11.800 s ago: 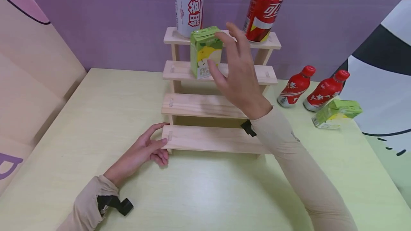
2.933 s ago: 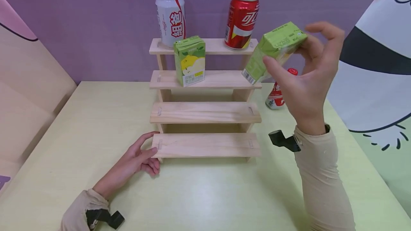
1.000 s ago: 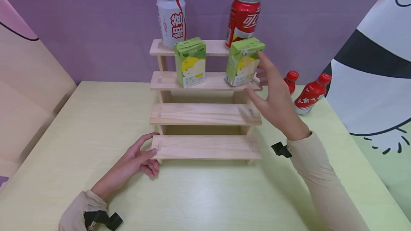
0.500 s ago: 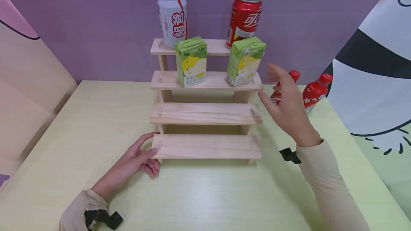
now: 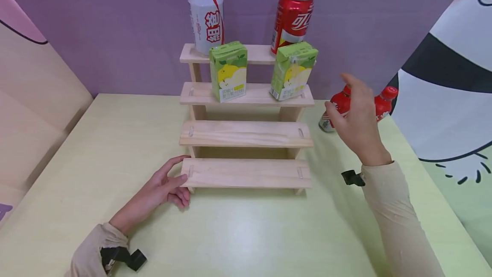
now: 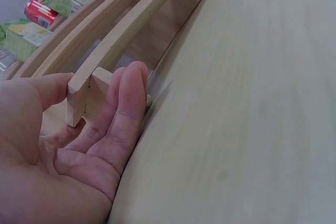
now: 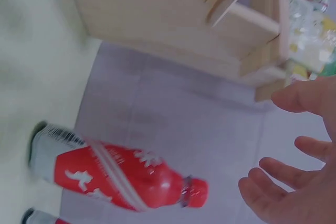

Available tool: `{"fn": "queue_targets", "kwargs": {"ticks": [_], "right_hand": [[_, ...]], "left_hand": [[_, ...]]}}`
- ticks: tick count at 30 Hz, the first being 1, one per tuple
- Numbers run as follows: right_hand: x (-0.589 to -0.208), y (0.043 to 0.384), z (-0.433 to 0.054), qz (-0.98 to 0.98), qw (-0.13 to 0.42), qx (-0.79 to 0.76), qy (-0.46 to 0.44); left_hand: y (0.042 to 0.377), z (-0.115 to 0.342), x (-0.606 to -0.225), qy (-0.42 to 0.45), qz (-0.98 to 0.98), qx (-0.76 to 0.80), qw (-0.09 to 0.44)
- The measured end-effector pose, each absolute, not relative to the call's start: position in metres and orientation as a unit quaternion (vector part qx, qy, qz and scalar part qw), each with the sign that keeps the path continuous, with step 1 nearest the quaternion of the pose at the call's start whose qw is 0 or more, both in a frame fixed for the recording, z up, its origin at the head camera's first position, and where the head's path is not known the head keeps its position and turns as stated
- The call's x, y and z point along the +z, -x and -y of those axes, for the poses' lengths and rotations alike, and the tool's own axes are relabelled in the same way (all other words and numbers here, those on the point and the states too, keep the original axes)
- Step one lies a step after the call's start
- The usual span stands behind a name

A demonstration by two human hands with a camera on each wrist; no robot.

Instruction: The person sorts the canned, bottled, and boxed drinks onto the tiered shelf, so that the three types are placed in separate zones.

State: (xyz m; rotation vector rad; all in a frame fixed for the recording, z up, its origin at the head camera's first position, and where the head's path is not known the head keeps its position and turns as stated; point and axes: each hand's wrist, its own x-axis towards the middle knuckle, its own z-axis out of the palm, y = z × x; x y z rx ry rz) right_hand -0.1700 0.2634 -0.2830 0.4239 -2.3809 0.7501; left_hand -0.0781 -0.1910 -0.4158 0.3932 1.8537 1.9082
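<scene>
My left hand (image 5: 157, 189) pinches the left end of the lowest step of a wooden tiered stand (image 5: 246, 174), thumb on top and index finger below, as the left wrist view shows. In the air right of the stand, my right hand (image 5: 357, 123) holds nothing, its fingers apart. Behind it, a red-capped bottle (image 7: 115, 169) stands upright on the table, and a second red bottle (image 5: 383, 102) is partly covered by the hand. Two green juice boxes, a left one (image 5: 228, 72) and a right one (image 5: 294, 72), stand on the second step from the top.
A white can (image 5: 206, 20) and a red cola can (image 5: 293, 20) stand on the top step. The two lower steps carry nothing. A purple wall (image 5: 146, 25) rises behind the pale table (image 5: 238, 230), and a printed panel (image 5: 446, 119) stands at its right side.
My right hand has put the second juice box on the stand, let go of it and moved right to the red bottles. The left hand keeps its hold on the lowest step.
</scene>
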Motion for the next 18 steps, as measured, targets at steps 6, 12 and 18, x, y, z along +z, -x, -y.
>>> {"fn": "queue_targets", "kwargs": {"ticks": [6, 12, 18], "right_hand": [[-0.290, 0.177, -0.275, 0.917, 0.258, 0.286, -0.106], [-0.296, 0.185, -0.282, 0.933, 0.230, 0.268, -0.072], [-0.300, 0.188, -0.290, 0.938, 0.221, 0.264, -0.044]], "left_hand": [[0.079, 0.191, -0.415, -0.134, -0.675, 0.688, 0.228], [0.077, 0.191, -0.416, -0.125, -0.679, 0.686, 0.228], [0.077, 0.190, -0.415, -0.123, -0.681, 0.685, 0.228]]}}
